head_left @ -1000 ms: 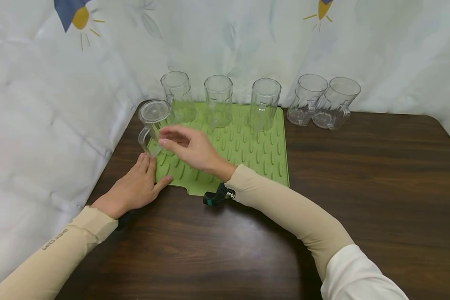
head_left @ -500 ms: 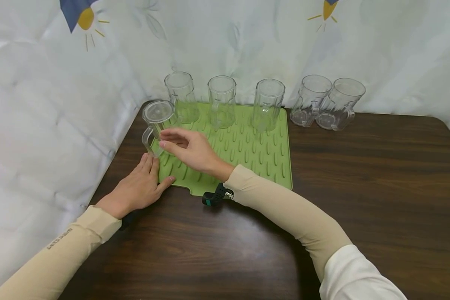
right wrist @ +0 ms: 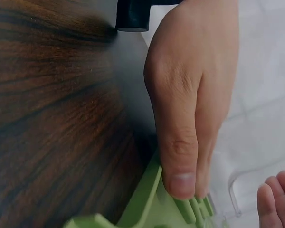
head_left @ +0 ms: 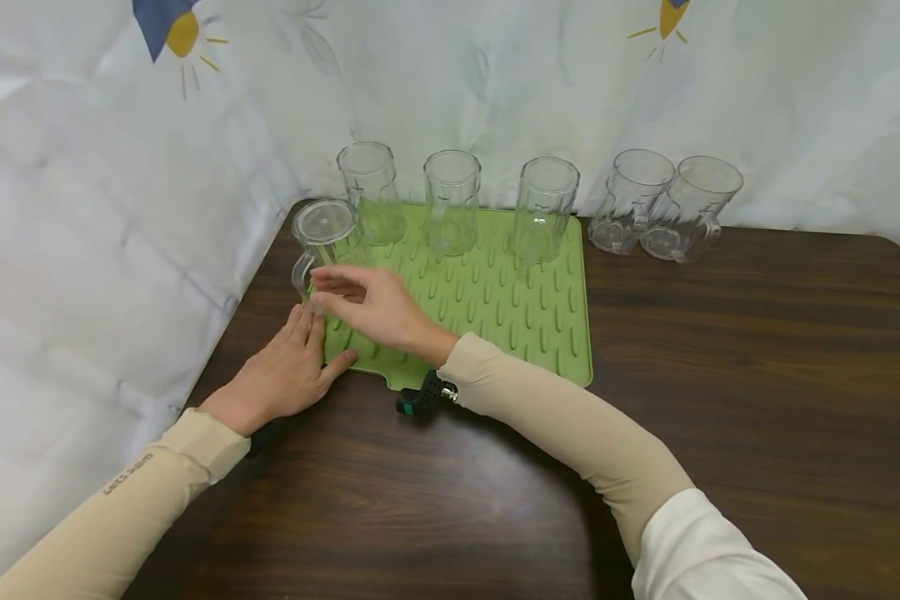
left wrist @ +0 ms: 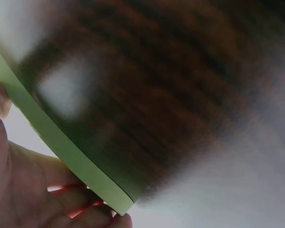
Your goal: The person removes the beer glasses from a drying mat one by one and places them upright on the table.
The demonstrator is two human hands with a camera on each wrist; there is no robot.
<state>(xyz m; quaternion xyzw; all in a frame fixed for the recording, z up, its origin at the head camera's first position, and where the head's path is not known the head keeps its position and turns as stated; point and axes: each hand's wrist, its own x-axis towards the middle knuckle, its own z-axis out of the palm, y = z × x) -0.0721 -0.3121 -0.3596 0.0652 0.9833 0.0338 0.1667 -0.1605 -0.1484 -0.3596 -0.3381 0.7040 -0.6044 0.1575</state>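
Observation:
A clear glass mug (head_left: 327,223) stands upside down on the front-left part of the green ridged mat (head_left: 510,317), its handle to the left. My right hand (head_left: 378,308) is close in front of this mug, overlapping its lower part, with fingers loosely curved. In the right wrist view, thumb and fingertips hang just over the mat's ridges. My left hand (head_left: 277,367) lies palm down at the mat's left front corner, fingers straight and thumb spread. Along the mat's edge (left wrist: 71,156), the left wrist view shows these fingers touching it.
Three clear mugs, the left one (head_left: 371,196), middle one (head_left: 452,204) and right one (head_left: 545,212), line the mat's back edge. Two more mugs, one (head_left: 630,204) beside another (head_left: 692,208), stand on the dark wooden table (head_left: 757,375). White patterned sheeting (head_left: 495,83) hangs behind and left.
My right hand has shifted slightly left and toward me, across the front of the upside-down mug. The left hand and the mugs keep their places while the head view drifts.

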